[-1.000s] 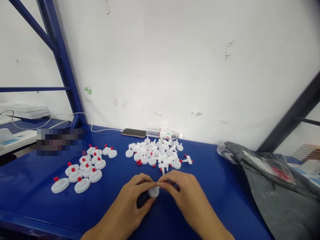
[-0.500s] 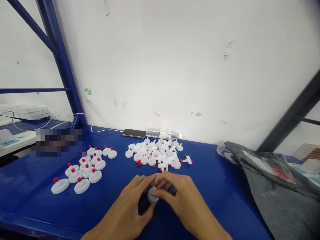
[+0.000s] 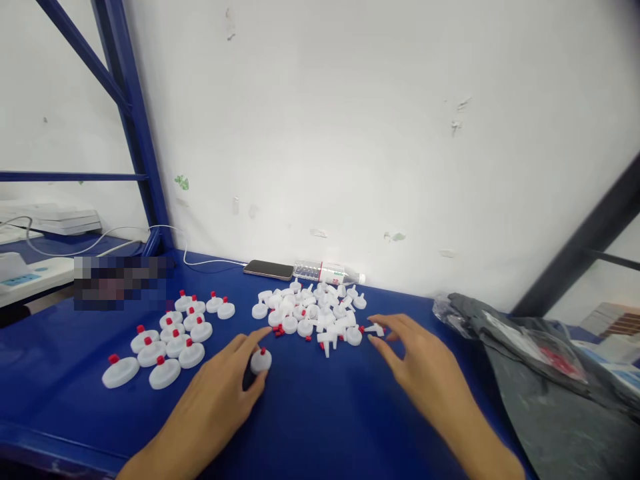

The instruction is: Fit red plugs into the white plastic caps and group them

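My left hand (image 3: pixel 227 380) holds a white nozzle cap with a red tip (image 3: pixel 261 362) between thumb and fingers, low over the table. My right hand (image 3: pixel 413 357) is open, thumb and fingers apart around a loose white nozzle cap (image 3: pixel 374 329) lying on its side; whether they touch it I cannot tell. To the left of that cap lies a heap of white nozzle caps (image 3: pixel 320 310) with several small red tips (image 3: pixel 279 331) along its front edge. Several white caps with red tips fitted (image 3: pixel 165 375) stand upright in loose rows at the left.
A phone (image 3: pixel 269 269) on a white cable and a clear plastic bottle (image 3: pixel 327 272) lie along the wall behind the heap. Grey plastic bags (image 3: pixel 530 373) cover the right side of the blue table (image 3: pixel 320 427). Blue frame posts (image 3: pixel 143 127) rise at the left.
My hands have parted. The left moved leftward with the cap, whose red tip now shows; the right let go and moved forward and right to the loose cap beside the heap.
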`<state>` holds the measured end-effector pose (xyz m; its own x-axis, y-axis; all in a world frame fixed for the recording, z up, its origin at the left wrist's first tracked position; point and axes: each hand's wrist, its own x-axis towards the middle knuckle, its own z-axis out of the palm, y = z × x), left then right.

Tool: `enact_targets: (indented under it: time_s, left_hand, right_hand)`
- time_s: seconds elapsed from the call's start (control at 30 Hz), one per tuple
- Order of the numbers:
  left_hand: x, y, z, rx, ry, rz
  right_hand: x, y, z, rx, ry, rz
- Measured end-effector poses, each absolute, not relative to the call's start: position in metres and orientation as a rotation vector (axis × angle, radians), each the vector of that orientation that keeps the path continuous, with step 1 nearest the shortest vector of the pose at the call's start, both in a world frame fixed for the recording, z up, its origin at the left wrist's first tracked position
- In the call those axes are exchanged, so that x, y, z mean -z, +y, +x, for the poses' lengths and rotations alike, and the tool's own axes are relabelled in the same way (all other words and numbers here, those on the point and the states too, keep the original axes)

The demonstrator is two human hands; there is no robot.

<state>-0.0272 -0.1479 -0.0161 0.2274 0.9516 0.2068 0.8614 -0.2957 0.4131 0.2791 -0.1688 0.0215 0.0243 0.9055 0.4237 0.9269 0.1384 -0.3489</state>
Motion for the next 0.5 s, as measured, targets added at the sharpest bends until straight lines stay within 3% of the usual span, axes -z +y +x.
enact_targets:
  time_s: [0.17, 0.27, 0.5]
  left_hand:
    - [0.009, -0.146, -0.045, -0.558, 1.97, 2.251]
    - [0.002, -0.154, -0.038, -0.706, 2.024, 2.297]
    - [-0.008, -0.178, -0.006, -1.135, 1.303, 2.246]
  right_hand:
    - [-0.018, -0.138, 0.315, -0.02, -2.185, -1.672]
    - [-0.01, -0.127, 0.326, -0.08, -2.166, -1.658]
    - [-0.028, -0.141, 0.321, -0.195, -1.898, -1.633]
